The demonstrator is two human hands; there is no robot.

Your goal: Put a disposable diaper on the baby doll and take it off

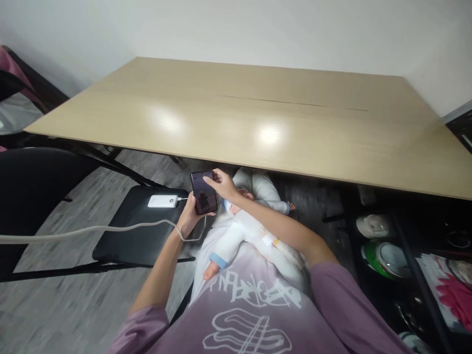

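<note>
My left hand grips a dark smartphone from below, just in front of the table's near edge. At the phone's upper right, my right hand has its thumb over the screen and its fingers at the edge and behind. The screen is dim, with a dark figure on it that I cannot make out. Across my lap lies a baby doll in white clothes with blue cuffs; my right forearm crosses above it and hides part of its body and head.
A white power bank with a short cable sits on the black folding chair at left. A pale cable runs in from the left to my left wrist. Ahead stands a wooden table; a dark shelf with several items is at right.
</note>
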